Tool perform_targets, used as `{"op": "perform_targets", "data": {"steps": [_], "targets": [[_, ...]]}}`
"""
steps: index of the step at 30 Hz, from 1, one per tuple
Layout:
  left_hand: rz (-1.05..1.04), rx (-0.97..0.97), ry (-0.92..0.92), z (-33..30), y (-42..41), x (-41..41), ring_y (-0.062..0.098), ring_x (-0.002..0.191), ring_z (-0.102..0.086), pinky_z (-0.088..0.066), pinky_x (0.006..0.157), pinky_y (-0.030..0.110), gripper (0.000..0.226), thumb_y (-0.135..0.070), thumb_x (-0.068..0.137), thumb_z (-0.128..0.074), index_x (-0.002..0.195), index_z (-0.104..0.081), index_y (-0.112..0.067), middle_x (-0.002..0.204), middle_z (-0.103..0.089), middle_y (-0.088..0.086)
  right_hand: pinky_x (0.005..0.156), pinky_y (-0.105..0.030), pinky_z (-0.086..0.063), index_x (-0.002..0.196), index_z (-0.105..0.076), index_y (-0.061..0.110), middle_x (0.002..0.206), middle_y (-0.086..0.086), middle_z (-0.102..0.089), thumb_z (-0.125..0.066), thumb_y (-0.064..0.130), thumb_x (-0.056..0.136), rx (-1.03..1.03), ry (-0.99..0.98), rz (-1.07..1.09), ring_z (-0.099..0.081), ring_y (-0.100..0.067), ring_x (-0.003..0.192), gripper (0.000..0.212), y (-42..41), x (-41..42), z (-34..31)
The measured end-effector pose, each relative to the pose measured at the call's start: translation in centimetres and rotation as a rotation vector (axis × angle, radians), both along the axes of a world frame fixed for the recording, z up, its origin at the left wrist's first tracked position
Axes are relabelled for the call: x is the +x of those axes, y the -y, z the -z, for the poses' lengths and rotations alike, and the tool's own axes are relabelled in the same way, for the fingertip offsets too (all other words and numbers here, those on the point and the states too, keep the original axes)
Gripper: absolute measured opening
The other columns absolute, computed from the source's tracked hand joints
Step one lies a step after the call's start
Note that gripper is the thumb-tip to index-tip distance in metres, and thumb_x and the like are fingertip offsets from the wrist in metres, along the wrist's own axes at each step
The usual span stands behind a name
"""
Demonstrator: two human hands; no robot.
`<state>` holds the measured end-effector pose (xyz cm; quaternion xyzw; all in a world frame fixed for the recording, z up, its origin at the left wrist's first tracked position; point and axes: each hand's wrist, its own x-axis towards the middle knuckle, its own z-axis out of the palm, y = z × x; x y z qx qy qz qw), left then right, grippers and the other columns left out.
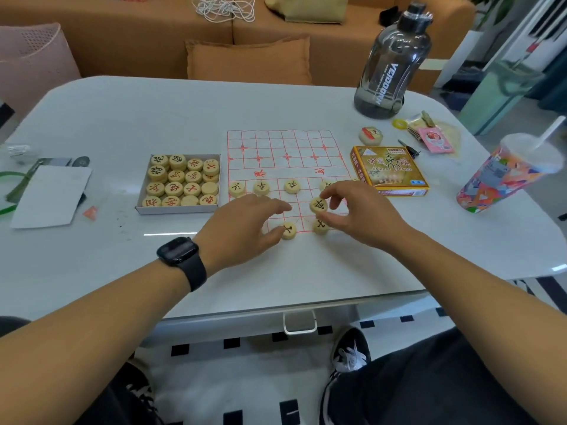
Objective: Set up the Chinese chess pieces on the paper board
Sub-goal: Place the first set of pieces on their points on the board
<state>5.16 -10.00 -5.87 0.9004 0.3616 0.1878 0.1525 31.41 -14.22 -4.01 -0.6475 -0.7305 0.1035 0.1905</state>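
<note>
The pale worktop point(122, 124) carries everything, and the paper board point(282, 154) serves as the landmark: a white sheet with a red grid and two red characters across its middle band, lying flat near the worktop's centre. Beyond the board's far right corner stands a dark translucent water bottle point(392, 65). Right of the board, well apart from it, is a patterned cup point(503, 176) with a lid and straw. Just left of the board sits an open white tray point(181, 185) packed with round pale wooden pieces marked in red or black. Just right of the board lies the gold game box point(389, 171).

On the board's near half a row of black-marked pieces point(261, 188) stands spaced along one line; the ones at the right end are partly hidden by a hand. Nearer the board's front edge are two more pieces, one point(288, 230) at the left hand's fingertips and another point(320, 226) under the right hand.

The left hand point(245, 228), with a dark watch point(181, 259) on its wrist, has loosely spread fingers reaching over the board's near left part, its thumb touching the front piece. The right hand point(359, 210) pinches a black-marked piece point(318, 205) between thumb and fingertips, raised on edge above the board's near middle.
</note>
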Motion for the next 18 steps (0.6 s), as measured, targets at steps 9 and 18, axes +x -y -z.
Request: {"op": "perform_targets", "data": {"steps": [9, 18], "targets": [[0.096, 0.171, -0.093, 0.4, 0.8, 1.1, 0.017, 0.105, -0.059, -0.051, 0.087, 0.037, 0.037, -0.039, 0.099, -0.054, 0.134, -0.059, -0.029, 0.114, -0.069, -0.008, 0.065, -0.023, -0.04, 0.112, -0.067, 0.03, 0.094, 0.017, -0.064, -0.074, 0.05, 0.087, -0.104, -0.076, 0.23, -0.056, 0.001, 0.083, 0.032, 3.3, 6.8, 1.2], [0.109, 0.14, -0.124, 0.6, 1.5, 1.6, 0.018, 0.099, -0.06, -0.052, 0.086, 0.038, 0.031, -0.035, 0.096, -0.058, 0.125, -0.064, -0.026, 0.108, -0.069, -0.007, 0.076, -0.029, -0.049, 0.116, -0.066, 0.028, 0.099, 0.013, -0.066, -0.071, 0.051, 0.089, -0.204, -0.048, 0.332, -0.06, -0.007, 0.089, 0.036, 4.4, 8.8, 2.1]]}}
